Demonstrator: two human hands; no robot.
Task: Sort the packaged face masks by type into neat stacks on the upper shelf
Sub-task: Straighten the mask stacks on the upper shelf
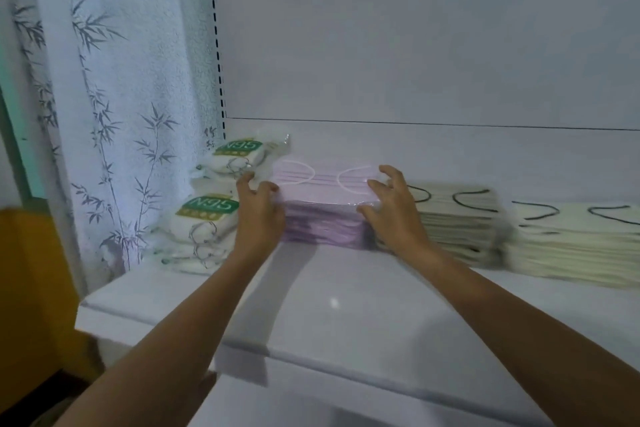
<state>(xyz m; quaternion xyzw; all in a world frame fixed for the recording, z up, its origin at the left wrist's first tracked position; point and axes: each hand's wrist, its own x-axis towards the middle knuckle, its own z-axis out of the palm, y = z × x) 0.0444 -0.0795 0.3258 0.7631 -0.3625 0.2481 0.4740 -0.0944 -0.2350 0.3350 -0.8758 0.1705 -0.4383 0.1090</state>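
Green labels reading "N95" mark the N95 packs [207,215] stacked at the left end of the shelf [346,305]. The pink mask stack [323,215] sits beside them, its long axis along the shelf. The left hand [258,215] and right hand [391,211] press its two ends, fingers spread. Cream mask stacks [460,225] lie rightward.

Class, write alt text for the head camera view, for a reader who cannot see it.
Two bare hands, the left hand and right hand, press the ends of a purple mask stack on a white shelf. N95 packs lie left of it, cream mask stacks right.
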